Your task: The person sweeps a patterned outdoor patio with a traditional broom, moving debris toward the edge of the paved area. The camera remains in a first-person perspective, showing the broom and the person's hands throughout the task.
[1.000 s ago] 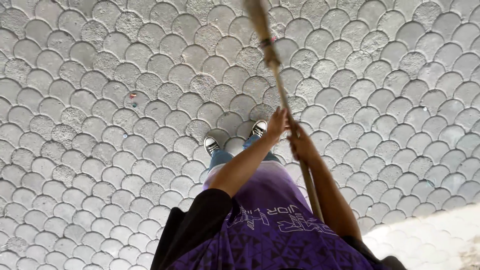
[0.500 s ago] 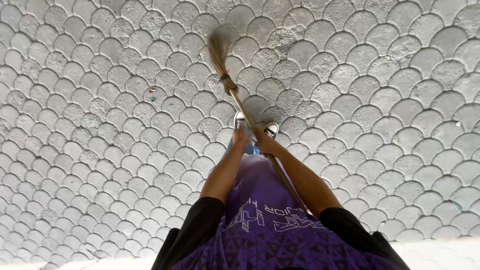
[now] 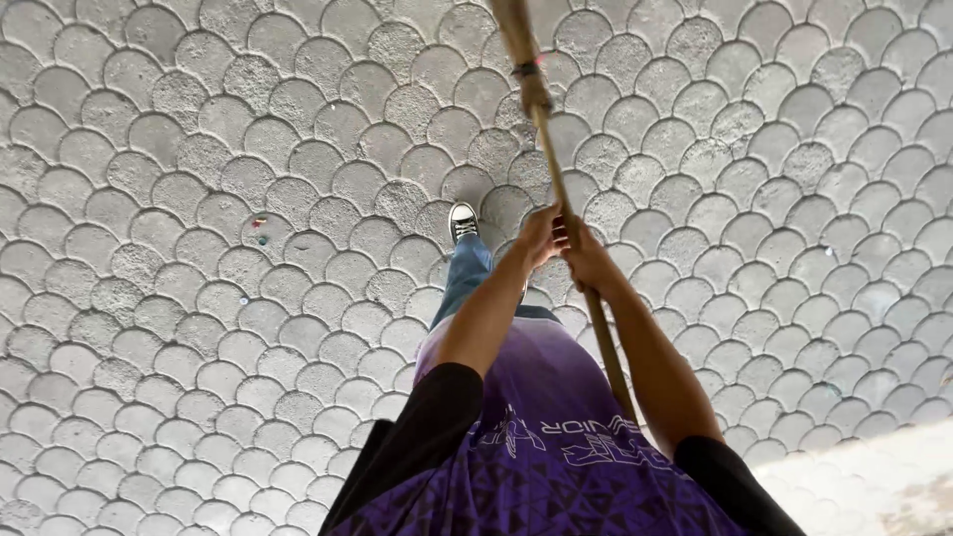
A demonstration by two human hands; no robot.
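Note:
Both my hands grip a long wooden broom handle (image 3: 549,149) in front of my chest. My left hand (image 3: 539,235) and my right hand (image 3: 587,255) sit close together on the stick, the right slightly lower. The handle runs from beside my right hip up to the top edge, where the straw-coloured broom head (image 3: 511,25) is bound with cord and partly cut off. I wear a purple patterned shirt with black sleeves. One blue-jeaned leg and a black-and-white sneaker (image 3: 463,219) step forward just left of my hands.
The ground is grey paving (image 3: 199,298) laid in a fish-scale pattern. Small coloured bits of litter (image 3: 261,230) lie on the stones to the left. A smooth pale concrete strip (image 3: 874,476) runs along the lower right corner.
The broom head has swung from the centre-left back up and right, now reaching the top edge. One foot has stepped forward, and the view has shifted so the pale strip shows at lower right.

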